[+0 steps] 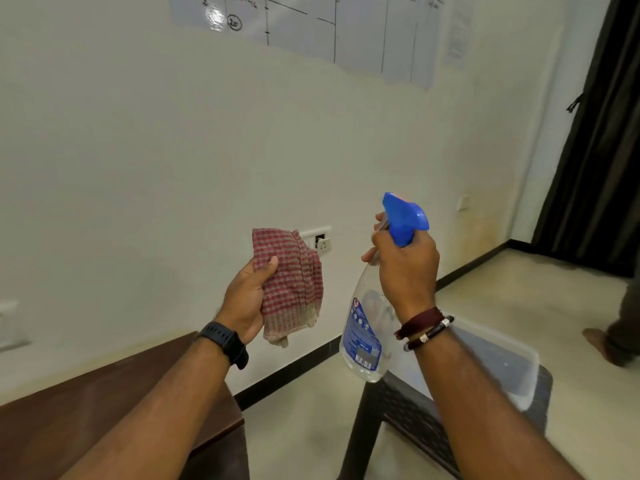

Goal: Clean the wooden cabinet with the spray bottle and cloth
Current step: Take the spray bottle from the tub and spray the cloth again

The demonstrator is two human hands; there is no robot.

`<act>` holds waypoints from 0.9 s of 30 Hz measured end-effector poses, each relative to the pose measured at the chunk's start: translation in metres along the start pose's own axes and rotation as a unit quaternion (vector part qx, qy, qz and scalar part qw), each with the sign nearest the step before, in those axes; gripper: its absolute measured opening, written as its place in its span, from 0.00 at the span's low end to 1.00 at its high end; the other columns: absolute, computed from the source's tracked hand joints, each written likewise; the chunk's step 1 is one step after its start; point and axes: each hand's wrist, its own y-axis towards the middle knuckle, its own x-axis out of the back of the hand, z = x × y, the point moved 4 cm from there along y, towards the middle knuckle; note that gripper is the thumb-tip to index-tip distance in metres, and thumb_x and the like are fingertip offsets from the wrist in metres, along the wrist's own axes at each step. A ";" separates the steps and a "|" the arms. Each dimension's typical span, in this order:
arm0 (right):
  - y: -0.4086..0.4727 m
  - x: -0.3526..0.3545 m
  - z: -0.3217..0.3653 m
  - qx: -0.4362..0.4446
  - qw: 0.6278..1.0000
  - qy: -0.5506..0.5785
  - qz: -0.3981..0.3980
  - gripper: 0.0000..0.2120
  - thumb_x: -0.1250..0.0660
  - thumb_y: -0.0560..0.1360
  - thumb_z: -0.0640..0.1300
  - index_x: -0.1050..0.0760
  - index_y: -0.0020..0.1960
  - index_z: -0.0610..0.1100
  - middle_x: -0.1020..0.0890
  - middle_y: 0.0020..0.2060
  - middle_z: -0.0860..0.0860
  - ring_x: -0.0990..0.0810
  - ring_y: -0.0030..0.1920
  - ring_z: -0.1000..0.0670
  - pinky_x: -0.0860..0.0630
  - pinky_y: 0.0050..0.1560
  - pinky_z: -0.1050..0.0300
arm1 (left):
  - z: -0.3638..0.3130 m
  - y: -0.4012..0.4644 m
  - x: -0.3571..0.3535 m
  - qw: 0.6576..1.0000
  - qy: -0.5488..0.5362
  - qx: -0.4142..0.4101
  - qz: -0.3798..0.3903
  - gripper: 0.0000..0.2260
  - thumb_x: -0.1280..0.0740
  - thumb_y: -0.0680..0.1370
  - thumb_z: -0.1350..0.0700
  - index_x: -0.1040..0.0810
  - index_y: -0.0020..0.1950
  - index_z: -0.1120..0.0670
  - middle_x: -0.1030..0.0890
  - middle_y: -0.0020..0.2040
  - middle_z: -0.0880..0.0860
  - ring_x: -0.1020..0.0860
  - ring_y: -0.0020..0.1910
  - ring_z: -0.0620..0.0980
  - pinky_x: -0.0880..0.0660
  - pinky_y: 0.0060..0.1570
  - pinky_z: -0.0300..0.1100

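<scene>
Holding the bottle (pixel 363 327) by its neck in my right hand (pixel 407 268), fingers curled round it, and pinching the cloth (pixel 294 289) in my left hand (pixel 247 299), I am judging I should aim down at the cabinet (pixel 104 410) below left.

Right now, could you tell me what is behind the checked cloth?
A white wall socket plate shows past the checked cloth, held in the left hand. The plate's left part and the wall behind are covered.
</scene>
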 end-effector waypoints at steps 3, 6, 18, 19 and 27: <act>0.021 0.026 0.004 0.017 0.999 -0.005 -0.039 0.08 0.31 0.74 0.38 0.19 0.52 0.43 0.16 0.46 0.57 0.15 0.32 0.47 0.21 0.33 0.62 | 0.013 0.003 -0.009 1.000 0.003 0.011 -0.001 0.13 0.38 0.84 0.55 0.23 0.67 0.54 0.16 0.61 0.57 0.17 0.60 0.58 0.19 0.56 0.55; 0.040 0.053 0.005 0.041 0.996 -0.021 -0.079 0.09 0.32 0.72 0.38 0.19 0.52 0.41 0.16 0.45 0.58 0.15 0.32 0.46 0.21 0.32 0.59 | 0.023 0.006 -0.012 1.000 0.006 0.022 -0.006 0.14 0.39 0.84 0.54 0.24 0.69 0.54 0.17 0.62 0.57 0.18 0.61 0.58 0.22 0.59 0.58; 0.066 0.108 -0.021 0.047 0.984 -0.064 -0.157 0.09 0.33 0.72 0.39 0.19 0.51 0.40 0.15 0.47 0.50 0.15 0.33 0.45 0.22 0.30 0.60 | 0.043 0.010 -0.012 0.999 0.022 0.041 -0.010 0.14 0.40 0.85 0.54 0.24 0.69 0.53 0.17 0.62 0.56 0.19 0.62 0.58 0.23 0.61 0.58; 0.066 0.110 -0.024 0.050 0.984 -0.075 -0.156 0.09 0.33 0.72 0.39 0.20 0.51 0.40 0.15 0.46 0.48 0.15 0.34 0.45 0.22 0.30 0.61 | 0.043 0.010 -0.013 0.999 0.023 0.040 -0.011 0.14 0.40 0.85 0.54 0.24 0.69 0.53 0.17 0.62 0.56 0.19 0.62 0.58 0.23 0.60 0.57; 0.051 0.127 -0.065 0.031 0.975 -0.171 -0.135 0.09 0.32 0.72 0.42 0.19 0.52 0.45 0.16 0.45 0.48 0.15 0.37 0.45 0.22 0.36 0.65 | 0.051 0.007 -0.019 0.999 0.032 0.044 -0.004 0.13 0.39 0.84 0.54 0.23 0.67 0.53 0.15 0.59 0.55 0.16 0.58 0.55 0.20 0.54 0.52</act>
